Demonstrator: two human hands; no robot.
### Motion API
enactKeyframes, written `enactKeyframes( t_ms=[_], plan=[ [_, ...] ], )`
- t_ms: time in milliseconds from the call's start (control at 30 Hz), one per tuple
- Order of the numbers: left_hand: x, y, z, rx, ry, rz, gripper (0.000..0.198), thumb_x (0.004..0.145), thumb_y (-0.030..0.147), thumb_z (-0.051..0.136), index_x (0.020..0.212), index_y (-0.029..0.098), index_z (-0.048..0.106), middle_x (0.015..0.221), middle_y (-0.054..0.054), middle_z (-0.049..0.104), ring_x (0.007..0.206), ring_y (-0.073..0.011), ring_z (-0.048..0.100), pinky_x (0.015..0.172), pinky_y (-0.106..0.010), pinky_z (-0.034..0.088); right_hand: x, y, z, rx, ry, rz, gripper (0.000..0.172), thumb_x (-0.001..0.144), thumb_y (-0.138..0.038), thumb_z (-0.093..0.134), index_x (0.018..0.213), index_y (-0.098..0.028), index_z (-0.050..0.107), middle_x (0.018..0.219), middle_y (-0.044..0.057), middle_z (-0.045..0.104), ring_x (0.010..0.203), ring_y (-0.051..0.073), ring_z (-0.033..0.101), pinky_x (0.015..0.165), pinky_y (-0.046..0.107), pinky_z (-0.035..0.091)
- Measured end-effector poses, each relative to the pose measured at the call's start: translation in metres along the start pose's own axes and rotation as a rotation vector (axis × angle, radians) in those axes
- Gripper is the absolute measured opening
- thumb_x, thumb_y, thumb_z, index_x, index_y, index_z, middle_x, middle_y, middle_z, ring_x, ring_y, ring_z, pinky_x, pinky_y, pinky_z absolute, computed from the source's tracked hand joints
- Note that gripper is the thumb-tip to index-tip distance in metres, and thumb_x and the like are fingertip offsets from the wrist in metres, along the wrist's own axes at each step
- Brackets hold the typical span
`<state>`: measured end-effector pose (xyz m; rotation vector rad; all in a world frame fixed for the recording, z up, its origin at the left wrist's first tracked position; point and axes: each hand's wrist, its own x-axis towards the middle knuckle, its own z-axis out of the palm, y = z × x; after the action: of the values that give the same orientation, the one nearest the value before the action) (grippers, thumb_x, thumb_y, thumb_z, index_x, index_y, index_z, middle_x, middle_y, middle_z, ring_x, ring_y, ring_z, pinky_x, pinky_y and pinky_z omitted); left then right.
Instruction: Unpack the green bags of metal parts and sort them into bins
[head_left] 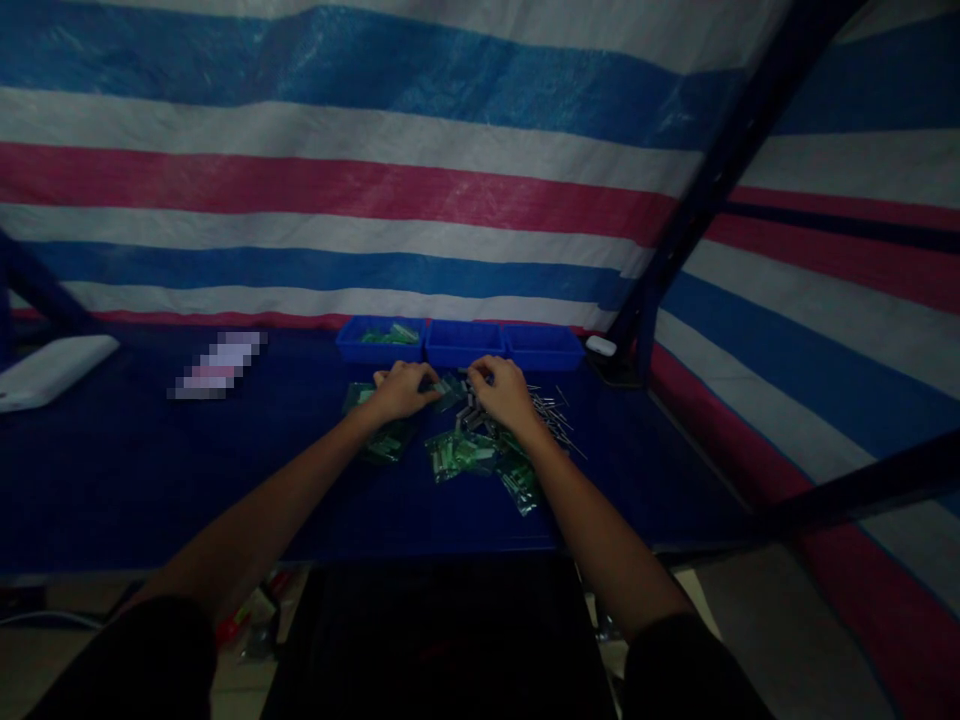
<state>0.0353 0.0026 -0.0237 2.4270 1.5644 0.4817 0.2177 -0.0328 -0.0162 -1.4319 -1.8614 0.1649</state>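
Note:
My left hand (405, 391) grips the edge of a small clear plastic bag (449, 391) between thumb and fingers. Just right of it, my right hand (501, 388) has its thumb and fingertips curled into a pinch; what they hold, if anything, is too small and dark to name. Short grey metal cylinders (471, 416) lie under and beside the right hand. Thin metal rods (556, 418) are scattered to its right. Nearer me lie small bags with pale green pieces (459, 455), and another such bag (519, 480) is partly behind my right forearm. More green bags (386, 442) lie below my left hand.
Along the back stand three blue bins: the left bin (352, 350) holds green bags, beside a middle bin (465, 356) and a right bin (543, 358). A white case (601, 346) sits at right. A white device (56, 372) and a blurred-out flat item (219, 366) lie left.

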Motion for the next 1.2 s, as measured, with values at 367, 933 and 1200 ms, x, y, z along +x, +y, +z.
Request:
enactKeyframes(
  t_ms=[367,933,1200],
  plan=[
    [-0.012,-0.001,-0.008,-0.315,0.193,-0.164,0.031,0.074,0.037,0.050,0.097,0.019,0.061,0.088,-0.006,0.065,0.079,-0.0208,0.058,0.069,-0.031,0.041,-0.014,-0.020,-0.018,0.066,-0.494,-0.310,0.036,0.069,-0.037,0.063,0.101,-0.020,0.060,0.081,0.003,0.058,0.074,0.016,0.051,0.067,0.028,0.037],
    [-0.022,0.024,-0.012,-0.406,0.375,0.071,0.032,0.082,0.039,0.043,0.094,0.017,0.062,0.094,-0.006,0.063,0.093,-0.0201,0.052,0.080,-0.033,0.040,-0.004,-0.017,0.002,0.649,-0.141,0.112,0.030,0.063,-0.030,0.063,0.088,-0.017,0.052,0.060,-0.007,0.047,0.056,0.010,0.045,0.055,0.022,0.036],
    [-0.019,0.023,-0.004,-0.911,0.128,0.048,0.030,0.068,0.038,0.061,0.088,0.015,0.059,0.073,-0.002,0.062,0.069,-0.0138,0.055,0.064,-0.025,0.042,-0.001,-0.017,0.005,0.917,-0.013,0.234,0.035,0.059,-0.030,0.065,0.087,-0.019,0.048,0.066,-0.005,0.054,0.062,0.011,0.052,0.063,0.025,0.042]
  ],
)
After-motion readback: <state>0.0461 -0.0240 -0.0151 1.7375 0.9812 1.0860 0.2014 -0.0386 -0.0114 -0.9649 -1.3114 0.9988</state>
